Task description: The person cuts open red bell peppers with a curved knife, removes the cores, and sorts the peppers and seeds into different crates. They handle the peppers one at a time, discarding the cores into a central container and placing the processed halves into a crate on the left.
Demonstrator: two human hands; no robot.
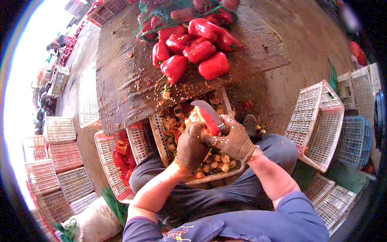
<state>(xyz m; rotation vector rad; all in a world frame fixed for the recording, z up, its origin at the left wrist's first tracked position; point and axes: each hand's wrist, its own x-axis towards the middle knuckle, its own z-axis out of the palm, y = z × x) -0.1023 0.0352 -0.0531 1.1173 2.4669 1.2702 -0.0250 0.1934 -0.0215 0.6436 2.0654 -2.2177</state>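
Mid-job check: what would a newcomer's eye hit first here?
First, the glossy red peppers heaped on the dark board at top centre, in front of a green net bag. Then, at centre, the curved knife in the gloved right hand, beside the pepper piece in the left hand, above a crate of scraps.

The brown bench (123, 76) carries a heap of loose red peppers (199, 51). On the heap's far side lies a green mesh bag (171, 8) of peppers; on its near side, scattered pale seeds (147, 82) and an orange scrap (166, 94).
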